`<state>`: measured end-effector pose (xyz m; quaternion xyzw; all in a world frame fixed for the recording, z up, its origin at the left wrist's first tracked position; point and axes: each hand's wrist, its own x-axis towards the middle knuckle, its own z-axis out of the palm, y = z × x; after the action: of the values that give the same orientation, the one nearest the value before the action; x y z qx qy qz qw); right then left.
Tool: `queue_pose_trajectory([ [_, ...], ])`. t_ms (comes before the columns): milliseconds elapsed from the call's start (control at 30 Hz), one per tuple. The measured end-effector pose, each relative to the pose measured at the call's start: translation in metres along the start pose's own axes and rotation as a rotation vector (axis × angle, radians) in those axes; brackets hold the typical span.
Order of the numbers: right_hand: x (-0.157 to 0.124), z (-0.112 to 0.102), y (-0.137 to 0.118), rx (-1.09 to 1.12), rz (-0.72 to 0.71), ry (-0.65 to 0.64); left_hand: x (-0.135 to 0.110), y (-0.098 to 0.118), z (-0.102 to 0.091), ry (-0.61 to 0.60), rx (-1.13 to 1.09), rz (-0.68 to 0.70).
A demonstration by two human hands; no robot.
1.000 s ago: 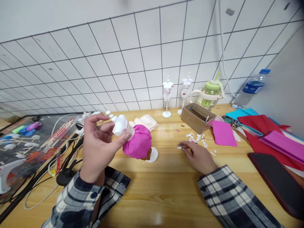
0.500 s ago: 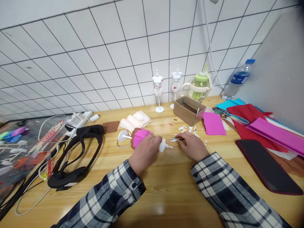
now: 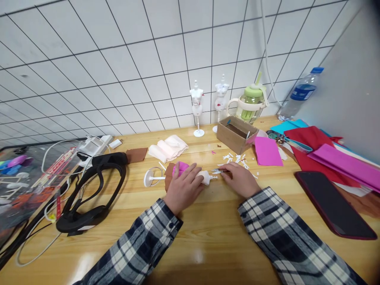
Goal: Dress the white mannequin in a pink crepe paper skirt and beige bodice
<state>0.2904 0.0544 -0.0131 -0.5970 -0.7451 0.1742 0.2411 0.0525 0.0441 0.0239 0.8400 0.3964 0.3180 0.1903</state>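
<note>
A small white mannequin wearing a pink paper skirt lies on its side on the wooden table, its round base pointing left. My left hand rests over its waist, fingers curled on it. My right hand lies just right of the mannequin's neck, pinching small metal tweezers whose tips point at the neck. Both sleeves are plaid.
Two upright mini mannequins stand by the tiled wall, beside a cardboard box, a green cup and a water bottle. Coloured paper sheets and a dark tablet lie right. A black strap and cables lie left.
My left hand brought the mannequin down from the air and laid it on its side on the table, then settled over it. My right hand stayed put with the tweezers.
</note>
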Motion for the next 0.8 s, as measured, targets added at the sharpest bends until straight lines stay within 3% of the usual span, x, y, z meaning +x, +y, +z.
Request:
queue_pose_trajectory([
  [67,0.0,0.0,0.001,0.005,0.004,0.017,-0.012,-0.002,-0.026,0.143,-0.014,-0.037],
  [100,0.001,0.0,0.002,0.007,0.004,0.033,-0.02,-0.009,-0.043,0.27,0.028,-0.062],
  [200,0.002,0.003,0.003,0.012,-0.011,0.1,-0.048,-0.051,-0.101,0.721,0.419,-0.093],
  [233,0.002,0.004,0.003,0.012,-0.021,0.121,-0.057,-0.068,-0.118,0.798,0.561,-0.159],
  [300,0.003,0.007,0.004,0.017,-0.04,0.148,-0.072,-0.099,-0.141,0.615,0.738,-0.231],
  [333,0.003,0.009,0.004,0.022,-0.044,0.155,-0.077,-0.111,-0.146,0.409,0.771,-0.245],
  [400,0.003,0.012,0.005,0.034,-0.045,0.158,-0.084,-0.123,-0.144,0.072,0.783,-0.227],
  [433,0.003,0.013,0.005,0.039,-0.044,0.159,-0.085,-0.125,-0.139,-0.04,0.787,-0.246],
  [600,0.003,0.015,0.008,0.035,-0.051,0.177,-0.082,-0.121,-0.116,-0.192,0.732,-0.29],
  [800,0.002,0.014,0.006,-0.003,-0.056,0.144,-0.08,-0.123,-0.12,-0.282,0.661,-0.282],
])
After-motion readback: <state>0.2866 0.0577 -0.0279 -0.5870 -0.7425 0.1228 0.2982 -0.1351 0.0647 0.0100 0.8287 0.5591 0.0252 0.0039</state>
